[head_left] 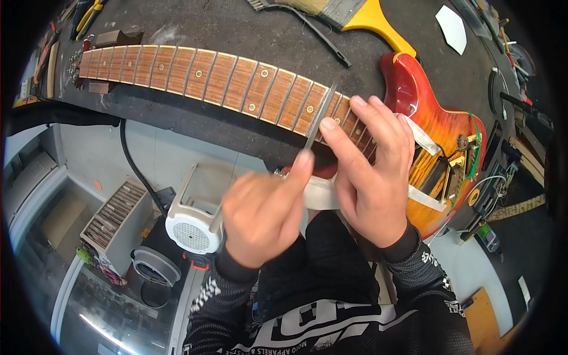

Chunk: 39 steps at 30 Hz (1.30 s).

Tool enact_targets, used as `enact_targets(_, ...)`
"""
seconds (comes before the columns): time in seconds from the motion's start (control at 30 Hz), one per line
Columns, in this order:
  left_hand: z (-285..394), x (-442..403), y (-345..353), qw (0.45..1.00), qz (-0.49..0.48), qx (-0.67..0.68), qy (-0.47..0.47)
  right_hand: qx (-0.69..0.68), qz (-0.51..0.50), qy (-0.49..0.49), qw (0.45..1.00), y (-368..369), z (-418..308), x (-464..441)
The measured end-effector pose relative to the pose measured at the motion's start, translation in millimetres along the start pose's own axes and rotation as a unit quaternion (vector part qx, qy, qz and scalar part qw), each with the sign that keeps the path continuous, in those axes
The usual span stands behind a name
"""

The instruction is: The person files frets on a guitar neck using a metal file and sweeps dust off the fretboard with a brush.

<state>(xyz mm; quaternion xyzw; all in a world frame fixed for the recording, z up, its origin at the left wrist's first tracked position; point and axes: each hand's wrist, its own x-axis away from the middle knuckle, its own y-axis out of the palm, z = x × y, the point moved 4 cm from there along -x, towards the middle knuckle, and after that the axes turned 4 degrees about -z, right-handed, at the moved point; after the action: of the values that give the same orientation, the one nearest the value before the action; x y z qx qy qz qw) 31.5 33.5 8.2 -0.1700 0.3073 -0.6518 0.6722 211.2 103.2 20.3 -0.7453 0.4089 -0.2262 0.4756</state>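
A sunburst electric guitar (452, 127) lies across the bench, its wooden fretboard (231, 83) stretching to the left. My left hand (266, 210) is closed around a thin metal file (320, 115), index finger extended along it. The file lies across the fretboard, in line with the frets, near the body end. My right hand (378, 168) rests over the upper frets with fingers spread; its thumb tip is beside the file. I cannot tell whether the thumb touches it. Strips of masking tape (427, 198) cover parts of the guitar body, and one runs beneath my hands.
A yellow-handled brush (378, 26) and a black wire brush (319, 38) lie behind the guitar on the dark bench (195, 23). Small wooden blocks (111, 38) sit by the neck's far end. Below the bench edge stands a white appliance (192, 228).
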Motion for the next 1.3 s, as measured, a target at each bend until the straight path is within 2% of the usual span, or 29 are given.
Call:
enact_targets(0.07,9,31,-12,0.999,-0.029,-0.018,-0.030,-0.002,-0.007,-0.004,1.000,0,1,1)
enact_targets(0.27,0,-35,9,1.000,0.013,0.021,0.006,-0.002,0.006,0.008,1.000,1,0,-1)
enact_targets(0.4,12,16,-12,0.999,-0.025,-0.014,-0.035,-0.001,0.001,-0.001,1.000,0,1,0)
enact_targets(0.53,6,-19,1,1.000,-0.004,-0.012,0.008,-0.005,-0.005,0.009,1.000,-1,-1,-1)
enact_targets(0.63,0,-29,4,1.000,-0.018,-0.005,0.006,-0.003,-0.002,0.009,1.000,0,0,0)
enact_targets(0.77,11,24,-15,0.996,-0.066,-0.018,-0.051,-0.001,-0.017,0.013,1.000,-2,0,0)
enact_targets(0.9,1,-37,7,1.000,0.005,-0.002,0.010,-0.002,-0.004,0.015,1.000,-1,-1,-1)
enact_targets(1.07,10,15,-12,0.999,-0.031,-0.030,-0.022,-0.003,-0.009,0.015,1.000,-1,0,0)
enact_targets(1.17,11,-4,-10,0.999,-0.035,-0.018,-0.023,-0.004,-0.006,0.015,1.000,-2,0,-1)
enact_targets(1.2,5,-21,0,1.000,-0.007,-0.015,0.007,-0.005,-0.002,0.015,1.000,-1,-1,-1)
enact_targets(1.3,3,-35,2,0.999,-0.032,-0.002,-0.010,-0.010,-0.001,0.017,1.000,-1,0,-2)
